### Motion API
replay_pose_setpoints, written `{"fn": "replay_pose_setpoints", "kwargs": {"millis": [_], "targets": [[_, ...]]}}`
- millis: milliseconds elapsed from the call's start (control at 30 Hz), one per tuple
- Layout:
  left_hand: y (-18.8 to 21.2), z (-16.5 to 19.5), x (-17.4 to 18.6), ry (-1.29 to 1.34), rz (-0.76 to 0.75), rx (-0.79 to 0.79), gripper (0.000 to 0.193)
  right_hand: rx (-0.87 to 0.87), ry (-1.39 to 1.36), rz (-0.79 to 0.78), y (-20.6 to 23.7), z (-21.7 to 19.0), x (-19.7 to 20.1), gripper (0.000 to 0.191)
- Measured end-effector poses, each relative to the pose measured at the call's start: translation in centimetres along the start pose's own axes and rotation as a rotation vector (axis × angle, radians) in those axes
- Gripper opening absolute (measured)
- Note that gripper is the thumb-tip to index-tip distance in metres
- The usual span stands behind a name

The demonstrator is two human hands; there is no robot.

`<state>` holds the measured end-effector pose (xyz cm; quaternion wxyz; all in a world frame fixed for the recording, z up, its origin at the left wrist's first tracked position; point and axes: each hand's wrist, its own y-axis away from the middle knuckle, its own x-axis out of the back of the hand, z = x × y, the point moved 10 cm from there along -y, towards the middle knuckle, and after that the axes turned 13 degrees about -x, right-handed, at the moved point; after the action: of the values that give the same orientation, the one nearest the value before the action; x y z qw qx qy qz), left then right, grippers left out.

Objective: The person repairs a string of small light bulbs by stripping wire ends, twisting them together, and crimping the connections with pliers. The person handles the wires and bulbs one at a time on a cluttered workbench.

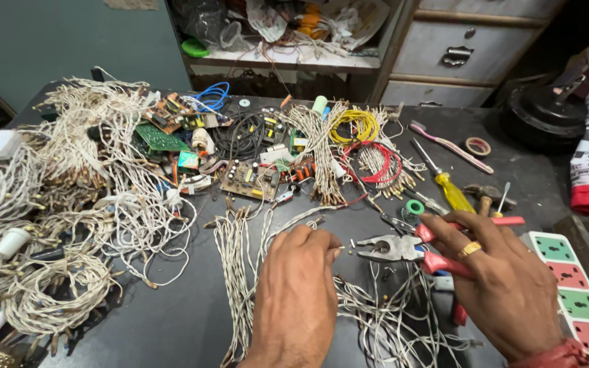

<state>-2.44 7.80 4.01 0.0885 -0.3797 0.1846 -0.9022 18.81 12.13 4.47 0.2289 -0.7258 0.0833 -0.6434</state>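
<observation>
My right hand grips red-handled pliers, whose metal jaws point left toward my left hand. My left hand has its fingers pinched together on a thin white wire end just in front of the jaws. Under both hands lie bundles of twisted white wire spread over the dark workbench. A ring sits on one finger of my right hand.
Heaps of white wire strings fill the left. Circuit boards, yellow and red wire coils lie behind. A yellow screwdriver, tape roll and a socket strip sit right. Drawers stand beyond.
</observation>
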Motion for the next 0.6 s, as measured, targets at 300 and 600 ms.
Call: {"fn": "replay_pose_setpoints", "kwargs": {"millis": [300,600], "targets": [[0.03,0.43,0.02,-0.031,0.002,-0.051,0.01,-0.006,0.001,0.007,0.05,-0.51,0.13,0.067],[0.06,0.42,0.01,-0.031,0.009,-0.066,0.01,-0.011,0.046,0.008,0.01,-0.79,0.31,0.069]]}}
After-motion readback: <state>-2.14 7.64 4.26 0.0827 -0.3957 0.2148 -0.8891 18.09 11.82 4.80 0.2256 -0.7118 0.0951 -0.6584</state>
